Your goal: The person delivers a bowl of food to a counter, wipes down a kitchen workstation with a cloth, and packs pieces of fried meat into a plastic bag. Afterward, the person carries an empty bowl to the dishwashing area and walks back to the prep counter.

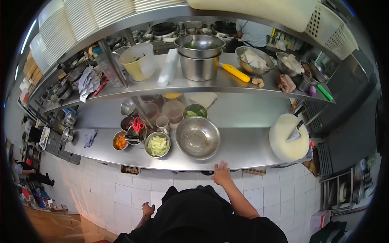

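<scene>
My right hand [221, 173] rests at the front edge of the steel counter [243, 156], fingers spread and holding nothing. Just beyond it stands a wide metal bowl [198, 138], which looks nearly bare inside. My left hand [148, 208] hangs low beside my body, over the floor, its thumb apart from loosely bent fingers; nothing shows in it. Left of the wide bowl are a small bowl of pale green cut vegetables [157, 146] and a bowl of shredded orange vegetable [120, 141]. Red-handled scissors [137, 124] stand in a container beside them.
A round white cutting block [285, 141] with a cleaver [295, 131] lying on it is at the right. The shelf [170, 87] above the counter holds a steel pot [198, 67], a yellow-handled tool [235, 73] and several bowls. A person [254, 32] stands behind it.
</scene>
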Tool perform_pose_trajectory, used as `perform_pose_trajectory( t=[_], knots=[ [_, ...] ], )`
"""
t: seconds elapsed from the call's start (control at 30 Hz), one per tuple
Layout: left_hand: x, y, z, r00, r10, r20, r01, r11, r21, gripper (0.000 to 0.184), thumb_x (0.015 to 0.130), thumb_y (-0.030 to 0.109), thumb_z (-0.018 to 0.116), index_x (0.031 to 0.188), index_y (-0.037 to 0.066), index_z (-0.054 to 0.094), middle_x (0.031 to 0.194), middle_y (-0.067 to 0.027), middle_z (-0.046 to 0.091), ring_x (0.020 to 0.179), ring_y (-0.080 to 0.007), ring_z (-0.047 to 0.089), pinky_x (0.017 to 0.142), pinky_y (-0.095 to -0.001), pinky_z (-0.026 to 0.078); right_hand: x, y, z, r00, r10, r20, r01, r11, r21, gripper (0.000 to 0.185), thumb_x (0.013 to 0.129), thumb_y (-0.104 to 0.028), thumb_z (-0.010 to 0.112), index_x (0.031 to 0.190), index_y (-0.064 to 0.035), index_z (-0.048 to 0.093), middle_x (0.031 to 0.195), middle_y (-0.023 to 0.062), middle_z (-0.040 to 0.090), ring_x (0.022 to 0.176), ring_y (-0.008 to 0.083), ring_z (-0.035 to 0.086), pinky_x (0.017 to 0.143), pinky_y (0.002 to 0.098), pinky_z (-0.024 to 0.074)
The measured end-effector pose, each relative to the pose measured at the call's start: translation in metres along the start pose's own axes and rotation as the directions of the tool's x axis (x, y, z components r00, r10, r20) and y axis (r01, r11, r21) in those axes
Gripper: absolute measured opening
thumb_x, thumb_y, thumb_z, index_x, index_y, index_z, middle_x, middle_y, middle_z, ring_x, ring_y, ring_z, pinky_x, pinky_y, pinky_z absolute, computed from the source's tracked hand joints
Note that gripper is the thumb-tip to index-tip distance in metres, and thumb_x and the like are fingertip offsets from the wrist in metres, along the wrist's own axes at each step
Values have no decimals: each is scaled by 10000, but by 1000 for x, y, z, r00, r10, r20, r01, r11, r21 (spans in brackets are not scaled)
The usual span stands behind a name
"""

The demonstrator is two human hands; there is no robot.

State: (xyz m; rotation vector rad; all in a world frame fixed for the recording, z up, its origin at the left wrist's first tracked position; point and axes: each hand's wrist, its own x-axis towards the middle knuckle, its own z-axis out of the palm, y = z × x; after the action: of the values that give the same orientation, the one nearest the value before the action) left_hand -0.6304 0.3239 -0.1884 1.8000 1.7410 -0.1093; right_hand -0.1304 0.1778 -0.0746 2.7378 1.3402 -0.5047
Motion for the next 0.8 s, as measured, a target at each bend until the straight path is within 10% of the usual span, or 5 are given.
perform_pose_trajectory(
  t=[0.2,0.27,0.47,0.6,0.8],
  knots=[
    [-1,5,18,998,52,42,-51,999,-7,683,752,321,720,1265,-81,515,1339,-343,433,1271,-454,420,1055,-476,391,3,27,-46,989,-135,67,130,989,73,613,841,-439,662,1330,-96,526,1428,296,387,1309,412,419,1012,480,415],
    [1,11,22,996,73,50,-70,996,-51,683,752,317,720,1267,-82,514,1341,-343,431,1277,-453,414,1061,-475,386,13,56,-56,981,-174,85,113,870,480,477,852,-398,659,1197,-70,629,1206,234,612,1099,341,610,907,394,492],
    [15,26,17,977,198,79,-195,979,-52,684,759,295,719,1279,-91,499,1345,-347,424,1294,-452,391,1078,-469,368,-3,80,-254,732,352,-583,381,498,779,232,939,-246,603,950,-28,681,732,8,615,640,73,555,588,239,452],
    [33,20,5,980,194,46,-193,981,-28,689,774,302,723,1277,-106,490,1321,-330,457,1274,-440,411,1073,-461,370,11,81,-373,321,326,-889,502,738,451,210,926,-151,595,1078,-20,655,918,69,652,612,97,585,587,237,470],
    [26,16,-7,994,101,35,-98,991,-95,685,777,293,729,1279,-107,491,1306,-304,491,1255,-419,446,1065,-447,383,52,72,-397,376,241,-894,566,704,428,231,874,-79,627,1100,-59,670,1085,77,661,598,131,583,573,270,482]
  ],
)
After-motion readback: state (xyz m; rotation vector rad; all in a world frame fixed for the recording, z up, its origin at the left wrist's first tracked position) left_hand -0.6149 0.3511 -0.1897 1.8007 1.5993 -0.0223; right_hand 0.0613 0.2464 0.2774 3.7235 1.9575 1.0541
